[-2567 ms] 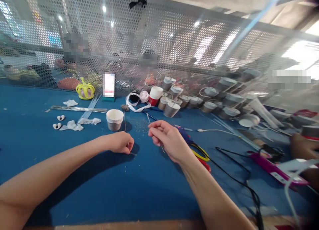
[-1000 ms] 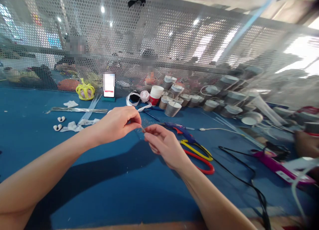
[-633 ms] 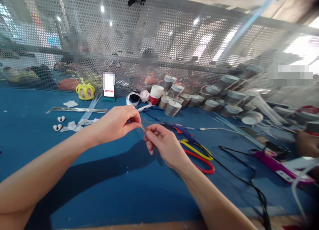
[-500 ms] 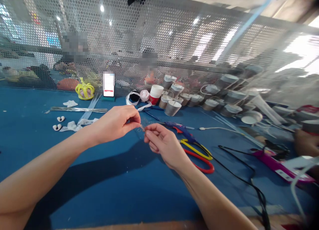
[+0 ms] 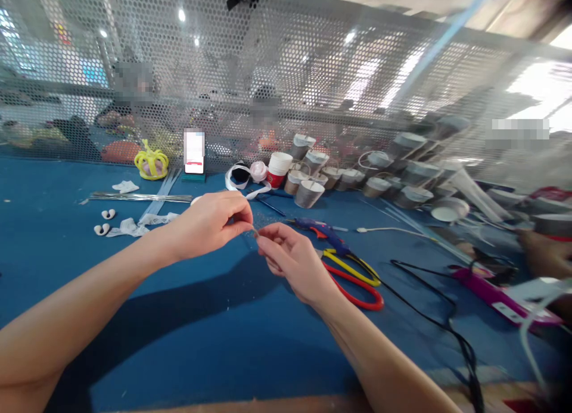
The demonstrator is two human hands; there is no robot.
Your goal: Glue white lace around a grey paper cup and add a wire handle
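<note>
Item held: one thin, greyish-brown strand [image 5: 255, 231], short in its visible length, its material too small to tell. It sits in the gap between your two hands, above the blue, smooth-surfaced tabletop [image 5: 179, 353].

Your left hand [image 5: 217, 222]: bare, palm down, thumb and forefinger pinched together on the strand's upper end. Your right hand [image 5: 295, 258]: bare, thumb and forefinger closed on its lower end, the other fingers curled beneath.

Beside your right hand: a blue plastic glue gun [image 5: 333, 237] with a red trigger; nearer you, scissors with one yellow and one red looped handle [image 5: 378, 306], their blades mostly hidden by your hand.

Beyond your hands: a loop of flat white ribbon [image 5: 230, 180], a soft pale-pink roll [image 5: 258, 172], a stack of red-and-white paper cups [image 5: 279, 162], and a tapered grey cup with a pale rim [image 5: 310, 195], tilted.

To your left: a bundle of slender, shiny silver rods [image 5: 138, 196], lying across translucent flat strips [image 5: 154, 207]; crumpled white lace pieces [image 5: 129, 227]; two small, smooth, white curved pieces [image 5: 102, 229], just apart from each other.

At the back: a yellow, crown-shaped, ribbed object [image 5: 152, 165]; an upright phone [image 5: 194, 151] with a lit screen, on a teal stand [image 5: 193, 177]; behind all, a grey perforated panel [image 5: 313, 61] with round holes.
</note>
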